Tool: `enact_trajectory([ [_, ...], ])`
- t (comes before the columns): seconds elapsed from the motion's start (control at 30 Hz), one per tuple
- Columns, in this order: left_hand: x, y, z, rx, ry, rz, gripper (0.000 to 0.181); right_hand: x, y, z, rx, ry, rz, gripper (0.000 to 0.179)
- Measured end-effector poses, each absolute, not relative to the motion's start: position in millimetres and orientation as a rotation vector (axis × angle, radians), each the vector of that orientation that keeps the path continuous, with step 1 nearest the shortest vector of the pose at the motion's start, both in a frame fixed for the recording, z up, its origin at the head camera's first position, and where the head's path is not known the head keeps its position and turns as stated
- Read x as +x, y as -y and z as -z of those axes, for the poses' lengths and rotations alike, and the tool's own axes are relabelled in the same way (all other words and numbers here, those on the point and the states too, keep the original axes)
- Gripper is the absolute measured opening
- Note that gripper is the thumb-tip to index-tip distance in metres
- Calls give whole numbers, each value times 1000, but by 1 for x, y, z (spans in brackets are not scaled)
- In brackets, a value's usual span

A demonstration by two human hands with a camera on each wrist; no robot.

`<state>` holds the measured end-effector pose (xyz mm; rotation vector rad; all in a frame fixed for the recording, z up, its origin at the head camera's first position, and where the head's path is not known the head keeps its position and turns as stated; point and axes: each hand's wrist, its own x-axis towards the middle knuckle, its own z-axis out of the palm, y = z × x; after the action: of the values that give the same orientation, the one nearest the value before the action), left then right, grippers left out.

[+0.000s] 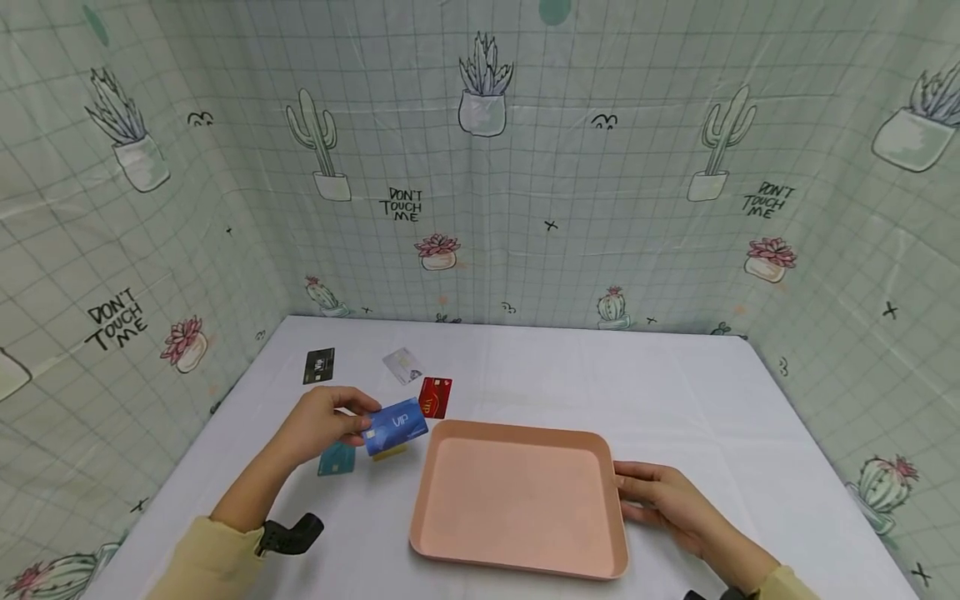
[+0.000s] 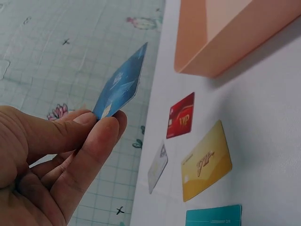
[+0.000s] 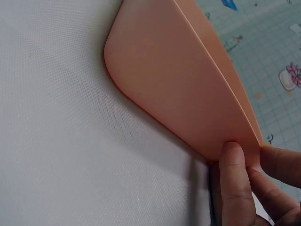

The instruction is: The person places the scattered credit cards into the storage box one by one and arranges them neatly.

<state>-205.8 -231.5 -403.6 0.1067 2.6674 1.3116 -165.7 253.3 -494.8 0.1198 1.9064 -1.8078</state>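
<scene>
The white counter [image 1: 675,392] carries a shallow, matte peach tray [image 1: 517,500], rectangular with rounded corners, its long axis running left to right. The right hand [image 1: 663,500] rests extended fingers against the tray's right wall. The left hand [image 1: 326,423] pinches a glossy blue card [image 1: 397,427], lettered VIP, between thumb and fingers, raised above a yellow card [image 1: 390,452]. Its chip end sits by the fingers; its long axis slants up rightward, the free end pointing towards the red card [image 1: 435,397].
</scene>
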Motion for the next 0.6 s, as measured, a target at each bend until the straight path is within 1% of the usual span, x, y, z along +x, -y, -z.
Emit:
enact_trajectory([
  [0.27, -208, 226, 407, 77, -2642, -1386, 21, -165, -253, 494, 126, -1895, 1825, 72],
  [0.6, -205, 215, 412, 120, -2623, -1385, 21, -164, -251, 493, 131, -1905, 1826, 71],
])
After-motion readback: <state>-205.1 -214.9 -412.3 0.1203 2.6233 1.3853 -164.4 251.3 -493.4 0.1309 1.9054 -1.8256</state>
